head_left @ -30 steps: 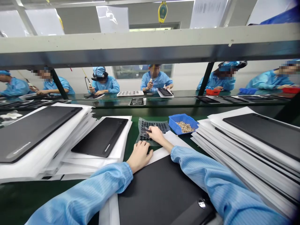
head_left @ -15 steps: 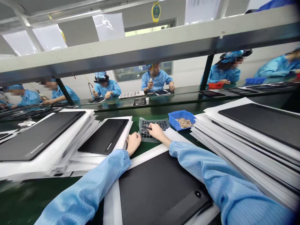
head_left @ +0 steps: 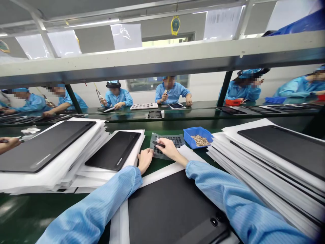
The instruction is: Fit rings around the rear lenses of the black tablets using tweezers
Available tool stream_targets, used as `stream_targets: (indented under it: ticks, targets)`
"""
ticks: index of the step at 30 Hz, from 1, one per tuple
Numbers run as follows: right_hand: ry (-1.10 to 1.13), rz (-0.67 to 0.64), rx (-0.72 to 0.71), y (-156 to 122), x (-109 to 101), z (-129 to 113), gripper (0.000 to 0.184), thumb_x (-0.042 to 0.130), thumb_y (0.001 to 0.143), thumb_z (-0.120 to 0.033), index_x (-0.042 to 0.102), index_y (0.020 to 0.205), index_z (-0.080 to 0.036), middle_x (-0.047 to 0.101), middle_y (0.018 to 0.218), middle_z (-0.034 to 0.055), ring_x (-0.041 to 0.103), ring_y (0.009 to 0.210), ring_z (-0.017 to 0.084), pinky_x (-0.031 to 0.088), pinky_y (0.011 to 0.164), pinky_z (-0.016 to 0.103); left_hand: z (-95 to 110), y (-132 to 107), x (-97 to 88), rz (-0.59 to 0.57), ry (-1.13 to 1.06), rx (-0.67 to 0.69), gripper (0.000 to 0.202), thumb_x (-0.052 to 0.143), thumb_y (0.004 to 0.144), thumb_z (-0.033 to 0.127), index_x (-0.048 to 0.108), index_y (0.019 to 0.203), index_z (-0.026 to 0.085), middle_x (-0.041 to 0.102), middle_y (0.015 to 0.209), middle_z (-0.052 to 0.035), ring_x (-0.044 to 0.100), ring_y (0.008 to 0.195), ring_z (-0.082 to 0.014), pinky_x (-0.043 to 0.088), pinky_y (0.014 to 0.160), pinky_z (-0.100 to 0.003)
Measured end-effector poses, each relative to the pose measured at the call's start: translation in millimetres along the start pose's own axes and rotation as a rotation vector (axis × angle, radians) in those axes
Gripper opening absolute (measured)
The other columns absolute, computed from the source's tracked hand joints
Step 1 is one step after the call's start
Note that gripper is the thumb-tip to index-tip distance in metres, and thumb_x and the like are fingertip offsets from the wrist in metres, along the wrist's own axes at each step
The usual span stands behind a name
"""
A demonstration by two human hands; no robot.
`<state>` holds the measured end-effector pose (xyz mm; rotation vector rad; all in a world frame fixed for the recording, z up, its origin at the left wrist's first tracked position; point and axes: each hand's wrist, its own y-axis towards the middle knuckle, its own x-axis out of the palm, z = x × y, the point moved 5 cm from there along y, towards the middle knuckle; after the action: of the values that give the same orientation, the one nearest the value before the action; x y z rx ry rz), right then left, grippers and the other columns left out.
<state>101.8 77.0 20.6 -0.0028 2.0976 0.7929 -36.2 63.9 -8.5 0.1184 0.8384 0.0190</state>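
My right hand (head_left: 168,148) is closed around a slim black tool (head_left: 159,144) that looks like tweezers. It hovers over a clear plastic sheet (head_left: 156,137) with rows of round black pieces. Beside the sheet's left edge, my left hand (head_left: 145,160) has its fingers curled together; what they hold, if anything, cannot be made out. Beneath my forearms lies a large black tablet panel (head_left: 165,206) on white foam sheeting (head_left: 119,223), with round camera openings near its lower right corner.
At left stand stacks with a black panel (head_left: 50,145) and a smaller one (head_left: 114,149) on top; another panel stack (head_left: 286,145) is at right. A blue bin (head_left: 189,137) holds small tan pieces. A co-worker's hand (head_left: 9,144) reaches in at far left. Other people sit opposite.
My right hand has risen slightly off the plastic sheet, and the black tool shows more clearly. A co-worker's hand has appeared at the left edge. The view has tilted up a little.
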Motion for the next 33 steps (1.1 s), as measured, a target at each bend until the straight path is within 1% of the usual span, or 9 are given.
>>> stream_targets:
  ticks: [2,5,9,11,13,18,23,28,33]
  targets:
    - [0.045,-0.055,-0.069,-5,6,-8,0.017,0.06,0.087,-0.03,0.061,0.086,-0.013,0.063,0.086,0.002,0.061,0.08,0.014,0.051,0.075,0.033,-2,1,1.5,0.001,-0.031,0.0,0.029,0.054,0.092,0.034,0.057,0.111,0.014,0.06,0.11,-0.0078,0.06,0.097,-0.0203,0.05,0.085,-0.042]
    - [0.083,-0.085,-0.079,-9,10,-11,0.019,0.058,0.088,-0.031,0.061,0.086,-0.012,0.063,0.082,0.0015,0.061,0.076,0.014,0.051,0.072,0.032,-3,2,3.3,-0.002,-0.071,0.001,0.029,0.054,0.092,0.034,0.057,0.111,0.014,0.06,0.11,-0.0077,0.06,0.096,-0.0199,0.05,0.084,-0.041]
    - [0.089,-0.046,0.03,-10,4,-6,0.022,0.054,0.091,-0.032,0.061,0.092,-0.012,0.063,0.085,0.0021,0.061,0.076,0.014,0.052,0.072,0.033,-1,1,2.7,-0.012,-0.107,0.009,0.029,0.054,0.092,0.035,0.057,0.112,0.014,0.061,0.108,-0.0075,0.061,0.094,-0.0196,0.051,0.083,-0.041]
    - [0.089,-0.049,0.093,-10,2,-3,0.023,0.053,0.091,-0.033,0.061,0.093,-0.012,0.063,0.086,0.0024,0.062,0.076,0.014,0.052,0.071,0.032,1,1,2.1,-0.016,-0.114,0.015,0.029,0.053,0.092,0.035,0.057,0.112,0.014,0.061,0.108,-0.0075,0.061,0.094,-0.0195,0.051,0.083,-0.041]
    - [0.095,-0.069,0.15,-10,2,2,0.023,0.054,0.091,-0.033,0.062,0.094,-0.012,0.064,0.089,0.0029,0.062,0.078,0.014,0.053,0.072,0.033,1,1,2.2,-0.018,-0.114,0.021,0.029,0.053,0.092,0.035,0.057,0.112,0.013,0.061,0.108,-0.0075,0.061,0.094,-0.0194,0.051,0.083,-0.041]
    - [0.117,-0.135,0.295,-11,8,14,0.024,0.053,0.092,-0.031,0.059,0.106,-0.012,0.063,0.097,0.0053,0.063,0.08,0.014,0.054,0.071,0.032,0,3,5.2,-0.022,-0.089,0.049,0.028,0.054,0.092,0.035,0.058,0.11,0.013,0.061,0.108,-0.0073,0.061,0.094,-0.0194,0.051,0.083,-0.041]
    - [0.08,-0.206,0.331,-6,10,11,0.025,0.055,0.091,-0.032,0.06,0.106,-0.013,0.063,0.101,0.0056,0.063,0.085,0.016,0.054,0.074,0.035,-2,4,7.3,-0.028,-0.063,0.07,0.028,0.054,0.091,0.034,0.058,0.11,0.013,0.06,0.109,-0.0075,0.06,0.096,-0.0201,0.05,0.085,-0.041]
    - [0.042,-0.174,0.348,-9,6,5,0.025,0.055,0.091,-0.031,0.06,0.107,-0.014,0.062,0.106,0.0065,0.062,0.092,0.018,0.052,0.079,0.037,-2,3,8.4,-0.039,-0.054,0.077,0.028,0.054,0.091,0.035,0.058,0.109,0.014,0.06,0.11,-0.0076,0.06,0.098,-0.0205,0.049,0.086,-0.042]
    - [0.06,-0.119,0.34,-13,-1,2,0.024,0.055,0.091,-0.033,0.061,0.102,-0.012,0.064,0.099,0.0048,0.063,0.086,0.017,0.053,0.075,0.035,1,-1,5.4,-0.047,-0.07,0.065,0.028,0.053,0.092,0.035,0.058,0.11,0.014,0.061,0.108,-0.0073,0.061,0.094,-0.0196,0.05,0.084,-0.041]
